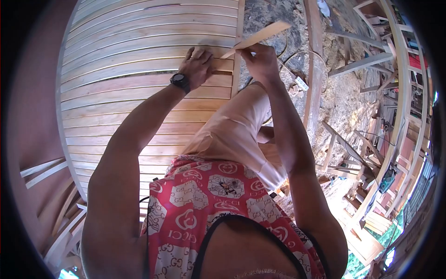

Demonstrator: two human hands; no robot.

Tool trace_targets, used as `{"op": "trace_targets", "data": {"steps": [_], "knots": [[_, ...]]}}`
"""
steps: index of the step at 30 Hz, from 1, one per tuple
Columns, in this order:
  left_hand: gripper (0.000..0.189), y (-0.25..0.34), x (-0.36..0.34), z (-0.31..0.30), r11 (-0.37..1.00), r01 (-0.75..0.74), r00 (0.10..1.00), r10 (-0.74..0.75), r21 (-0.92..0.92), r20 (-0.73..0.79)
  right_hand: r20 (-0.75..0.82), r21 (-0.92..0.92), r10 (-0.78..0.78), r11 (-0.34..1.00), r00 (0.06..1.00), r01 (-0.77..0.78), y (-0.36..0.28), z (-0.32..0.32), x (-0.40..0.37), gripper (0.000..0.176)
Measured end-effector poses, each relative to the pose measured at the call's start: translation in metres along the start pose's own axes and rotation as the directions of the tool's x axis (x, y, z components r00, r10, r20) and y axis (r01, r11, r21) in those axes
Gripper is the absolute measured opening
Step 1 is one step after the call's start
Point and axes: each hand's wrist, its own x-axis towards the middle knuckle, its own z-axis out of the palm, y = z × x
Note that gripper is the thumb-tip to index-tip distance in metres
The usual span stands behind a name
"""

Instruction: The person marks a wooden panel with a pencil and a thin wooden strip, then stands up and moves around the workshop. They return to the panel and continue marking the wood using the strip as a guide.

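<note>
My right hand point(261, 63) is closed round a thin flat wooden strip point(267, 35), pinching it between thumb and fingers. One end of the strip points up and to the right. Its lower end reaches the edge of a slatted wooden panel point(139, 93). On that panel lies my left hand point(199, 69), its fingers somewhat bent but apart, with nothing visible in them. A black watch point(179, 82) sits on my left wrist. Just below the left hand, a dark gap point(224, 73) shows between two slats near the panel's right border.
A long wooden beam point(314, 60) runs along the right, over rough stained ground point(341, 93). Cable loops lie near my right hand. Further right stand wooden frames point(362, 65) and stacked timber point(378, 223). A dark pencil-like stick point(161, 6) lies on the far slats.
</note>
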Motion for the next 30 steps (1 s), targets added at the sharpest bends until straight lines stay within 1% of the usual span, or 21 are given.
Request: {"op": "trace_targets", "data": {"steps": [2,3,5,6,8,10,11,12,14,15,17,21,24,26,30], "knots": [[0.049,0.001,-0.001,-0.001,1.000,-0.003,1.000,0.002,0.022,0.007,-0.054,0.051,0.021,0.999,0.998,-0.018,-0.012,-0.015,0.006,0.013],[0.049,0.001,-0.001,-0.002,1.000,-0.002,1.000,0.002,0.021,0.009,-0.072,0.028,-0.005,1.000,0.997,0.007,-0.016,-0.023,0.009,0.016],[0.051,0.003,0.001,-0.005,0.998,0.003,0.997,-0.008,0.067,0.077,-0.067,0.054,-0.021,0.998,0.998,0.025,-0.025,-0.032,0.010,0.017],[0.051,0.003,0.002,-0.005,0.998,-0.004,0.997,-0.001,0.065,0.078,-0.065,0.079,-0.042,0.996,0.997,0.047,-0.028,-0.035,0.008,0.018],[0.055,0.003,0.002,-0.005,0.998,0.035,0.987,-0.041,0.044,0.154,-0.050,0.063,-0.014,0.998,0.999,0.017,-0.027,-0.030,-0.006,0.018],[0.055,0.002,-0.004,0.000,0.998,0.055,0.988,-0.056,0.016,0.144,0.002,0.031,-0.019,0.999,1.000,0.019,-0.023,-0.022,-0.018,0.017],[0.057,0.003,-0.007,0.003,0.997,0.081,0.987,-0.078,-0.011,0.140,-0.011,0.033,-0.010,0.999,1.000,0.010,-0.024,-0.019,-0.025,0.012],[0.057,0.009,-0.009,-0.007,0.997,0.081,0.987,-0.078,-0.013,0.137,-0.011,0.029,-0.011,1.000,1.000,0.011,-0.021,-0.016,-0.028,0.012],[0.060,0.020,-0.012,-0.035,0.998,0.013,0.964,0.005,-0.067,0.264,0.024,0.016,0.079,0.997,0.997,-0.079,-0.014,-0.009,-0.037,0.012],[0.060,0.019,-0.016,-0.030,0.998,0.012,0.964,0.006,-0.067,0.265,0.023,0.016,0.079,0.997,0.997,-0.080,-0.013,-0.006,-0.039,0.012],[0.061,0.014,-0.024,-0.014,0.998,-0.007,0.992,0.015,-0.066,0.126,0.002,0.024,0.052,0.998,0.999,-0.052,-0.011,-0.002,-0.040,0.011],[0.062,0.015,-0.023,-0.013,0.998,0.002,0.989,0.008,-0.067,0.147,0.019,0.032,0.027,0.999,0.999,-0.028,-0.004,0.006,-0.044,0.014],[0.061,0.013,-0.023,-0.012,0.999,-0.003,0.986,0.010,-0.045,0.167,-0.009,0.055,0.037,0.998,0.999,-0.036,-0.003,0.011,-0.044,0.014],[0.058,0.011,-0.025,-0.005,0.999,-0.040,0.988,0.044,-0.030,0.146,-0.023,0.056,0.017,0.998,1.000,-0.016,-0.001,0.012,-0.044,0.013],[0.056,0.010,-0.025,-0.004,0.999,-0.051,0.986,0.051,-0.004,0.160,-0.019,0.034,-0.002,0.999,1.000,0.003,-0.007,0.010,-0.043,0.012]]}}
